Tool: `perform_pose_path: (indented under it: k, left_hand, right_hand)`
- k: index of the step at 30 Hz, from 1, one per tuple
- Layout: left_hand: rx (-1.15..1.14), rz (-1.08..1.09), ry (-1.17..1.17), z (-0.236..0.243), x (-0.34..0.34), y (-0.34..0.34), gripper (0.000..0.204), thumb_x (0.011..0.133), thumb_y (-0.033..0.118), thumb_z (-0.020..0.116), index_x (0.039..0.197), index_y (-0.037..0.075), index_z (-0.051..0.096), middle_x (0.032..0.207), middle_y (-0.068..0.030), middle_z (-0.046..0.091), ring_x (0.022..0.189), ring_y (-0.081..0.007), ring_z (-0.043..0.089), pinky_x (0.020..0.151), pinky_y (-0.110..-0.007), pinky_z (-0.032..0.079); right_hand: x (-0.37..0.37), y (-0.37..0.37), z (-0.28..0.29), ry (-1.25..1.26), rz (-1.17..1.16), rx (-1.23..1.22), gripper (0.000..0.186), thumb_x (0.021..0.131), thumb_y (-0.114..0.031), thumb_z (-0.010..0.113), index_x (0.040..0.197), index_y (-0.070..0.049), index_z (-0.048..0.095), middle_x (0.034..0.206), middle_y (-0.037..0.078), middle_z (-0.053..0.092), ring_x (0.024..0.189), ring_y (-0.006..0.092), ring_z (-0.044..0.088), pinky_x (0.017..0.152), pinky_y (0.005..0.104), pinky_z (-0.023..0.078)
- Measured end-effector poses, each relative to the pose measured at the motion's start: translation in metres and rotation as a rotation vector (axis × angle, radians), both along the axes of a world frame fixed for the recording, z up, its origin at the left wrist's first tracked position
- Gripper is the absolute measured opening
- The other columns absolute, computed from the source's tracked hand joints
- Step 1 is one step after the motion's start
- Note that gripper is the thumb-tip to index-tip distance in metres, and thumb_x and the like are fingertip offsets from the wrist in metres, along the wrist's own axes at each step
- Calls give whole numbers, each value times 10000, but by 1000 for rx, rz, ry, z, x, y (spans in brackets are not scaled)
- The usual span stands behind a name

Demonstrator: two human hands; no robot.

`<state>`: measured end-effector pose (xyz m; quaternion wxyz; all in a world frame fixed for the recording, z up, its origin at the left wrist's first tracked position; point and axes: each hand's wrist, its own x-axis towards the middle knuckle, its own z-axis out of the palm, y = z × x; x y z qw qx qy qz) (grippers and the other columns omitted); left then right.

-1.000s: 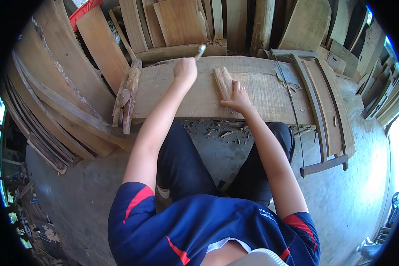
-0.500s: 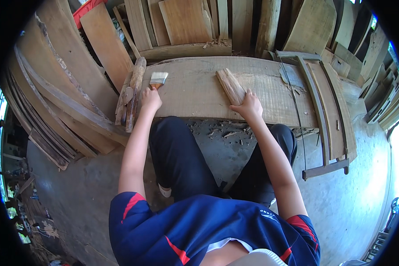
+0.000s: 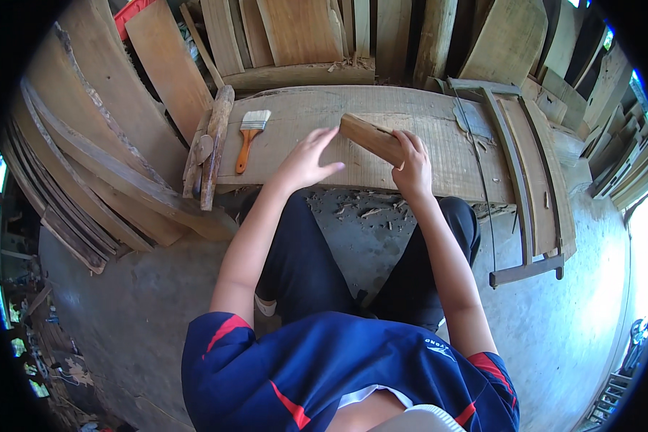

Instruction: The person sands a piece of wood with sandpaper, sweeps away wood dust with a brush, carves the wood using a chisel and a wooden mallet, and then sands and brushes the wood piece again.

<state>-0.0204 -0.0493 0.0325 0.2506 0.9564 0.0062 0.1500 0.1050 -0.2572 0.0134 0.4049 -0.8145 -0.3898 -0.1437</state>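
Observation:
My right hand point(image 3: 412, 167) grips a small brown wooden block point(image 3: 371, 138), lifted and tilted above a wide pale plank point(image 3: 439, 144) that lies across in front of me. My left hand point(image 3: 306, 160) hovers open over the plank, fingers spread, just left of the block and not touching it. A paintbrush point(image 3: 249, 137) with an orange handle and pale bristles lies on the plank's left end, apart from both hands.
Many boards and curved planks point(image 3: 101, 158) lean at the left and back. A rough wooden stick point(image 3: 214, 144) lies beside the brush. Long curved wooden strips point(image 3: 525, 173) rest at the right. Wood chips litter the concrete floor point(image 3: 590, 302) under the plank.
My left hand set the paintbrush down at the plank's left end and moved right, opening. My right hand lifted the wooden block off the plank.

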Motion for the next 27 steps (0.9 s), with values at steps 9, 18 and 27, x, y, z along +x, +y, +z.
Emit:
perform_pose_path:
  k: [9,18,27]
  left_hand:
    - [280,-239,98,-9,52,3,853,570,512,758,1258,143,415,1189,-105,494,1205,-282,387,1030,-430,254]
    - [-104,-75,54,1,26,-30,602,561,322,791,1029,76,502,986,-104,545,889,-283,563,773,-372,469]
    - [-345,228,-78,66,-29,-101,703,659,274,763,1200,-48,451,916,-200,606,825,-279,622,717,-339,505]
  right_hand:
    - [4,-18,12,468,200,7,617,469,-39,723,1071,-50,585,990,120,552,910,266,564,773,328,468]
    - [7,-31,27,1002,381,372,791,631,2,752,1320,-76,373,1245,133,425,967,218,576,836,312,471]
    - [-15,22,24,1528,551,1185,354,906,-311,506,1116,-27,500,1020,85,592,896,173,593,793,339,493]
